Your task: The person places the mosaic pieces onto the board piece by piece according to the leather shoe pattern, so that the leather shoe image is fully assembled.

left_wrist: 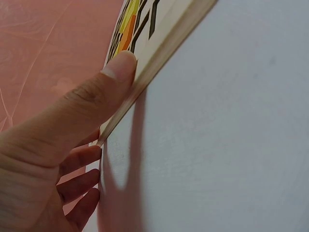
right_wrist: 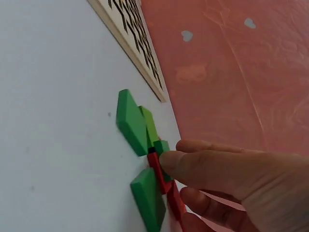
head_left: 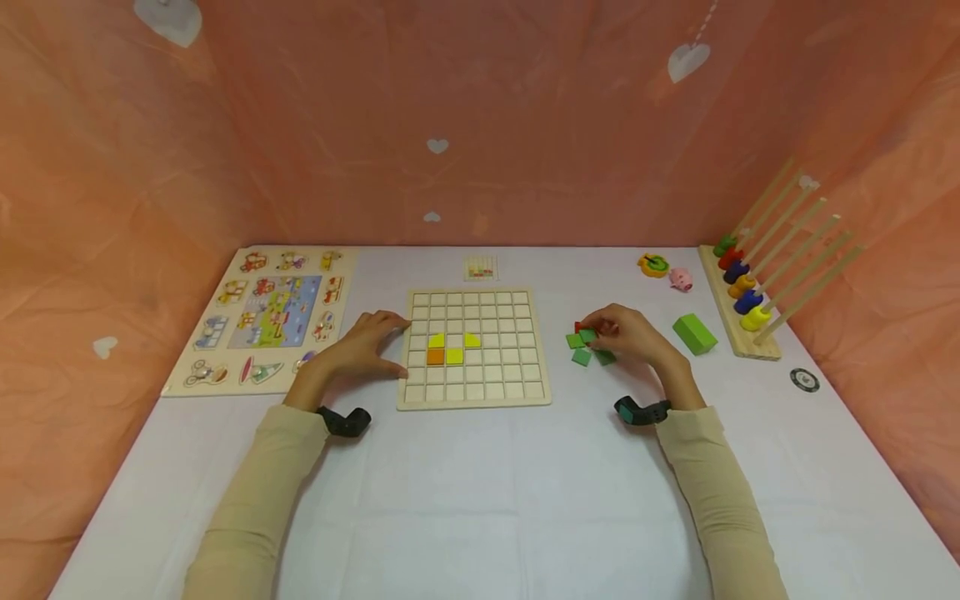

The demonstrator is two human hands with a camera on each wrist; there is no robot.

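A wooden grid board (head_left: pixel 474 406) lies flat in the middle of the table. On it sit an orange square tile (head_left: pixel 436 357), a yellow square tile (head_left: pixel 454 357) and two smaller yellow pieces (head_left: pixel 472 341). My left hand (head_left: pixel 363 348) rests against the board's left edge, thumb and fingers spread apart. To the right of the board, my right hand (head_left: pixel 628 333) pinches a green tile (right_wrist: pixel 164 145) over a small pile. Loose green tiles (head_left: pixel 581 357) and red tiles (right_wrist: pixel 175 200) lie under and beside its fingers, which partly hide them.
A picture card (head_left: pixel 481 268) lies behind the board. At left is a wooden peg puzzle (head_left: pixel 176 388). Toward the right are a green block (head_left: pixel 694 333), a pink pig (head_left: pixel 681 279), a yellow-green toy (head_left: pixel 653 266), a rod stacker (head_left: pixel 757 347) with coloured pieces and a round chip (head_left: pixel 805 381).
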